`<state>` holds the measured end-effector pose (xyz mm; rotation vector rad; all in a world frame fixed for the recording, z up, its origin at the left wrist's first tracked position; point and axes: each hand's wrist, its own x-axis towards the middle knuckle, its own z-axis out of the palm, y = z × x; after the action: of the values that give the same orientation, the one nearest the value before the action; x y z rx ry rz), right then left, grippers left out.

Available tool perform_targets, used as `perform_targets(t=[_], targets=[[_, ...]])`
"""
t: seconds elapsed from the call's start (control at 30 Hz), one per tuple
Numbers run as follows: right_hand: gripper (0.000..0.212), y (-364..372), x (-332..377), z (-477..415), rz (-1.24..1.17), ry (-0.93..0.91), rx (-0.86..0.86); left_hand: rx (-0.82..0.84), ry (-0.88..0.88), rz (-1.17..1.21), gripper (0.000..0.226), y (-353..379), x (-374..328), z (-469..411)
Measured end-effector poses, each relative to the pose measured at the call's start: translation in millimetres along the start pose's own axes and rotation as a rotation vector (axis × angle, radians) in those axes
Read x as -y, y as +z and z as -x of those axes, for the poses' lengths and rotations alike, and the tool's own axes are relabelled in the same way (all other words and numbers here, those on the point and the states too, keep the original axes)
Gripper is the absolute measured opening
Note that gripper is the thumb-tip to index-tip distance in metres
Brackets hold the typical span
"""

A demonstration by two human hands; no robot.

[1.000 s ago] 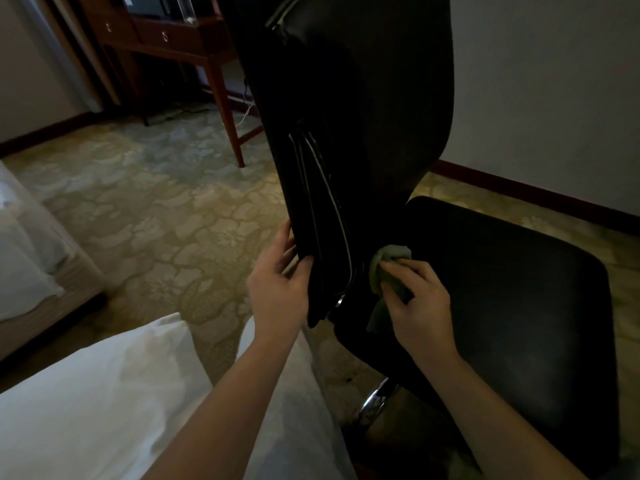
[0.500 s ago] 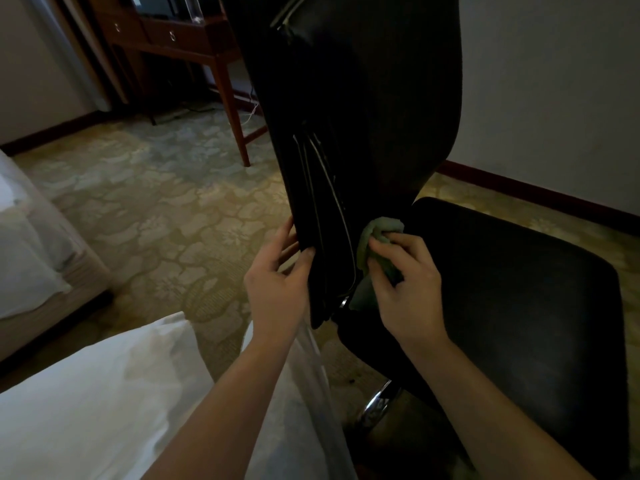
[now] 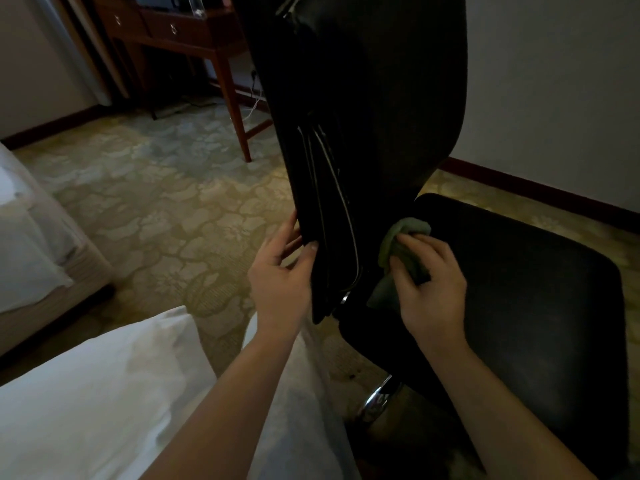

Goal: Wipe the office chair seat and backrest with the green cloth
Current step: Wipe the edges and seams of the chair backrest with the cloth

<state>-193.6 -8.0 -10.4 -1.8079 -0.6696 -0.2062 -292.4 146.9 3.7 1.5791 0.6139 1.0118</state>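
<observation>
In the head view, the backrest point(image 3: 363, 116) edge was held by the left hand point(image 3: 280, 271), thumb in front. The green cloth point(image 3: 398, 251) was gripped by the right hand point(image 3: 431, 285) and pressed low on the backrest, just above the seat point(image 3: 519, 289). The chair could be swung away if the steadying hold were loosened. The cloth was bunched under the fingertips, its tail hanging beside the palm.

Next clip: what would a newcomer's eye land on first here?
The tall black backrest fills the upper centre, with the left hand gripping its lower edge. Just to the right, the right hand presses the green cloth where the backrest meets the seat.
</observation>
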Motion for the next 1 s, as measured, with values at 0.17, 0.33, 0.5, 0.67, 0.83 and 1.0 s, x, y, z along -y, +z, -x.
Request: perform_targets(t=[0.17, 0.33, 0.5, 0.67, 0.83, 1.0], targets=[[0.035, 14, 23, -12, -0.011, -0.118, 0.042, 0.009, 0.008, -0.009, 0.059, -1, 1, 1], [0.031, 21, -5, 9, 0.034, -0.125, 0.089, 0.015, 0.005, 0.007, 0.059, 1, 1, 1], [0.031, 2, -12, 8, 0.065, -0.026, 0.111, 0.019, 0.009, 0.024, 0.059, 1, 1, 2], [0.035, -5, 22, -23, -0.037, -0.064, 0.05, 0.008, 0.001, 0.029, 0.06, 2, 1, 3], [0.034, 10, 27, -22, 0.004, -0.156, 0.1, 0.013, 0.007, 0.034, 0.058, 1, 0, 3], [0.031, 13, -9, 1, 0.045, -0.147, 0.137, 0.007, 0.004, 0.041, 0.06, 2, 0, 3]])
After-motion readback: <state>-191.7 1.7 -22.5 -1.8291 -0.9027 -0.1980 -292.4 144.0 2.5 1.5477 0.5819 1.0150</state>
